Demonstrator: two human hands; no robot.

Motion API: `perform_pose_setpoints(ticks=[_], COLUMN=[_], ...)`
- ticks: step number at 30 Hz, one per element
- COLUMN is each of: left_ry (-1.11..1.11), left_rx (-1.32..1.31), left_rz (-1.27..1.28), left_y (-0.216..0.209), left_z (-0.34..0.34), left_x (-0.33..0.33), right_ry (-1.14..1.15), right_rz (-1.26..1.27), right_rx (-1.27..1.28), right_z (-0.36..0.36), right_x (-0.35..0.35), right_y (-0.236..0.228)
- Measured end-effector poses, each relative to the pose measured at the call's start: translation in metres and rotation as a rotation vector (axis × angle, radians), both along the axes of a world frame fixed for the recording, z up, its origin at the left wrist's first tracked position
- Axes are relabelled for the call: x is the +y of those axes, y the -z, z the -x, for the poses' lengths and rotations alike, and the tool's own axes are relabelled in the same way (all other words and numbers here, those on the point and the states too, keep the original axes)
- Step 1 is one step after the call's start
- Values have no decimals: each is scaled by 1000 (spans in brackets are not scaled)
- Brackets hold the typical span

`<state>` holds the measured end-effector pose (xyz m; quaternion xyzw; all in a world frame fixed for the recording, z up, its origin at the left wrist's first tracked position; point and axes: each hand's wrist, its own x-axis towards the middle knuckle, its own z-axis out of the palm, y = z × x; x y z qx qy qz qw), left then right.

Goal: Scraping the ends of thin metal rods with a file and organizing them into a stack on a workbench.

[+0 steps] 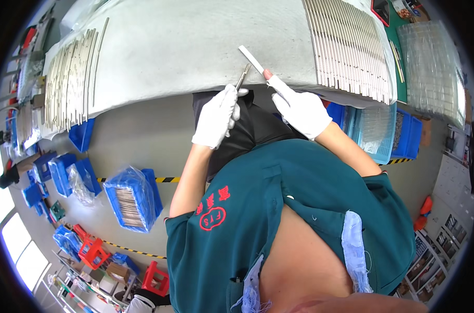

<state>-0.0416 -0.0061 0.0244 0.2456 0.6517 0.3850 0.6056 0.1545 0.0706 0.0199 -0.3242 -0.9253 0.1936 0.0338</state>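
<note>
My left hand (pixel 216 117), in a white glove, is closed around a slim metal tool (pixel 242 77) whose far end points up toward the table; its exact kind is unclear. My right hand (pixel 303 112), also gloved, grips the lower end of a narrow white strip (pixel 251 59), with one bare fingertip on it. The strip slants up and left over the table's near edge. The tool's tip is close beside the strip; I cannot tell whether they touch. On the right of the cloth-covered table (pixel 195 47) lies a close row of long pale strips (pixel 346 49).
A looser row of thin metal strips (pixel 72 78) lies at the table's left. Beyond the right edge stands a stack of clear plastic trays (pixel 432 73). A light-blue basket (pixel 385 138) sits below the table at right. A bagged blue bin (pixel 130 201) stands on the floor at left.
</note>
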Motion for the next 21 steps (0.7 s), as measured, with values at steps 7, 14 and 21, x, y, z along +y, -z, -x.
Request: perform_pose_setpoints(ticks=[7,14,21], left_ry=[-141,-254,-303], left_rx=[-182,-551,-551], left_rz=[-109,-92,-62], left_y=[14,13,14], left_z=[-20,-22,-27], left_x=[2,0,0], right_ry=[-6,-91,-61], right_rz=[11,-218,-109], right_rx=[-63,51,-79], right_z=[1,-3,14], right_x=[6,3,-5], right_y=[-13,1,-9])
